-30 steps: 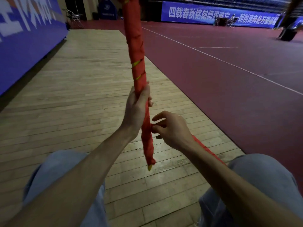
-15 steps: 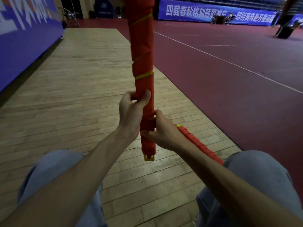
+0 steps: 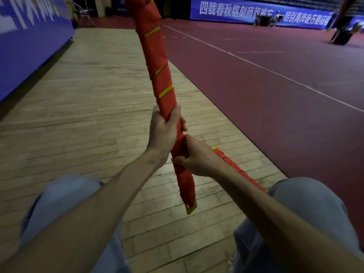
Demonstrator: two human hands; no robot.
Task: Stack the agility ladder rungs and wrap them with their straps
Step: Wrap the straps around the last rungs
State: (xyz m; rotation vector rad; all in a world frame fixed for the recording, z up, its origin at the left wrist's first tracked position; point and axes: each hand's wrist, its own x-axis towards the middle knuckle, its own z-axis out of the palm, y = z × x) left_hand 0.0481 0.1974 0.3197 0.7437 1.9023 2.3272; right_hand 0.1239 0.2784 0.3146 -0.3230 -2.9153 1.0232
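Agility ladder rungs [image 3: 157, 62], stacked into one long red bundle wound in red fabric with slanted yellow-green slivers showing, are held up in front of a seated person. The left hand [image 3: 164, 133] wraps fully round the bundle, thumb lying up along it. The right hand [image 3: 197, 158] sits just below, touching the left, with its fingers curled round the bundle and its thumb pressed on the front. A loose red strap [image 3: 232, 164] runs from behind the right hand down toward the right knee.

Below both hands the bundle's lower end hangs in the air between two knees in pale blue jeans [image 3: 65, 194], ending in a yellow-green plastic tip [image 3: 190, 208]. Its top runs out of view.

A pale wooden plank floor [image 3: 88, 95] stretches ahead and to the left. A blue banner wall [image 3: 29, 46] borders its left edge. Its right edge meets a wide dark red court floor [image 3: 275, 115] crossed by a white line [image 3: 275, 73].

Half a second earlier the bundle stood nearly upright. Now its top leans left and its tip hangs lower. A second ago the right hand's fingers were looser.
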